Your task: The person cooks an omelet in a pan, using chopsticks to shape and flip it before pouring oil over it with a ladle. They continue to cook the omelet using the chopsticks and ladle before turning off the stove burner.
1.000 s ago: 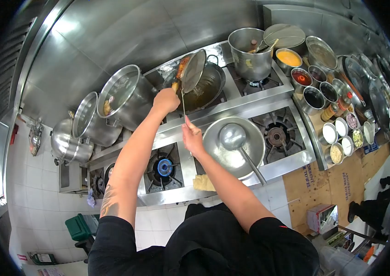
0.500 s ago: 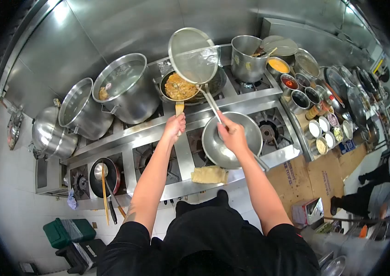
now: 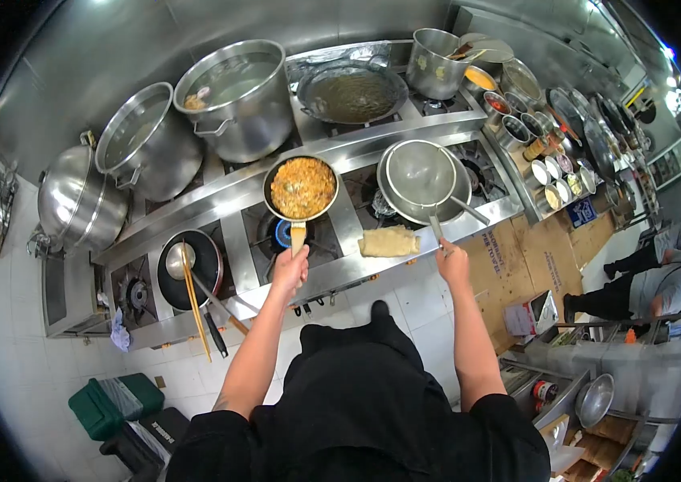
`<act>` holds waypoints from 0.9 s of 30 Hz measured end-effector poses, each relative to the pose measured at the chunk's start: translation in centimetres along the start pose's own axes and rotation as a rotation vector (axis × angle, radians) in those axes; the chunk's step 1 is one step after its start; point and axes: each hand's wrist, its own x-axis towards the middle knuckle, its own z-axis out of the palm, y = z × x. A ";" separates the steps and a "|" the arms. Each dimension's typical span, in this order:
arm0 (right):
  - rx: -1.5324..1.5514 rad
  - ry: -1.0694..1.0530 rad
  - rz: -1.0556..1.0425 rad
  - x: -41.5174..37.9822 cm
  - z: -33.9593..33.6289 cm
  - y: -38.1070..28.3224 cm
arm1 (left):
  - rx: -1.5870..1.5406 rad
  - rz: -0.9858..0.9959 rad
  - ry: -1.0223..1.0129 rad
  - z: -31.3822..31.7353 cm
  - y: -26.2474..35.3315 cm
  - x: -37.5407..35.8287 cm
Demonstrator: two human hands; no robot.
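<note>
Far left there's a lidded pot (image 3: 79, 201), with a black pan (image 3: 189, 269) and chopsticks (image 3: 194, 301) nearer. The left hand (image 3: 290, 269) is stretched forward, wrapped round the handle of a small pan (image 3: 301, 188) full of fried food, held over the lit burner (image 3: 284, 233). A folded rag (image 3: 389, 241) lies between the hands. The right hand (image 3: 453, 263), arm out, grips the strainer (image 3: 419, 173) handle; the strainer sits in the wok (image 3: 453, 197).
</note>
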 end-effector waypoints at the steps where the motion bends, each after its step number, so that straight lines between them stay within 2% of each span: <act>1: -0.037 -0.040 0.044 0.3 -0.5 -0.5 | 0.010 -0.010 0.032 -0.7 -1.6 -0.7; 6: -0.051 -0.189 0.057 1.2 -2.7 -2.0 | -0.041 -0.090 0.177 -2.3 -9.8 -1.4; 8: -0.367 -0.094 -0.089 0.8 -4.3 -4.8 | -0.029 -0.090 0.231 -2.5 -12.2 -0.5; 9: -0.327 0.074 -0.275 0.4 -4.1 -5.9 | 0.012 -0.078 0.240 -2.9 -13.7 0.3; 10: -0.160 0.085 -0.382 -0.1 -4.1 -8.2 | 0.003 -0.082 0.260 -2.7 -14.3 0.3; 11: 0.011 0.094 -0.481 -0.9 -3.5 -10.6 | -0.006 -0.071 0.273 -2.3 -14.7 0.3; 13: 0.276 -0.040 -0.619 -2.7 1.9 -12.3 | 0.042 -0.091 0.302 -1.3 -14.7 0.4; 14: 0.431 -0.305 -0.395 -3.8 6.9 -12.1 | 0.040 -0.094 0.315 -1.0 -15.3 0.8; 15: 0.428 -0.400 -0.457 -5.0 10.8 -12.6 | 0.023 -0.075 0.273 -0.8 -16.4 1.5; 16: 0.446 -0.559 -0.288 -6.7 12.9 -14.5 | 0.008 -0.054 0.232 -0.7 -17.0 1.9; 17: 0.435 -0.616 -0.222 -7.8 15.4 -15.9 | 0.168 -0.074 0.205 -0.7 -17.1 1.7; 18: 0.425 -0.673 -0.158 -8.6 18.2 -16.9 | 0.169 -0.077 0.221 -1.0 -17.7 1.1; 19: 0.432 -0.686 -0.166 -8.9 21.8 -17.1 | 0.330 0.021 0.280 -1.4 -18.9 -0.1; 20: 0.509 -0.729 -0.063 -9.3 25.8 -17.2 | 0.495 0.117 0.336 -2.0 -20.0 -1.5; 21: 0.584 -0.770 0.041 -9.4 28.2 -17.6 | 0.498 0.107 0.276 -2.6 -18.9 -4.2; 22: 0.594 -0.777 0.033 -9.3 27.6 -19.0 | 0.445 0.073 0.325 -3.1 -19.8 -6.6; 24: 0.862 -1.017 0.545 -9.5 24.9 -22.0 | 0.345 0.026 0.347 -4.2 -21.2 -12.1; 25: 0.946 -1.060 0.574 -9.3 25.5 -21.6 | 0.299 0.007 0.318 -5.2 -21.8 -15.2; 26: 0.950 -1.048 0.581 -8.9 25.7 -20.4 | 0.402 0.026 0.332 -7.5 -25.3 -17.5; 27: 0.900 -0.986 0.478 -8.1 25.6 -19.0 | 0.499 0.053 0.348 -10.0 -28.9 -19.5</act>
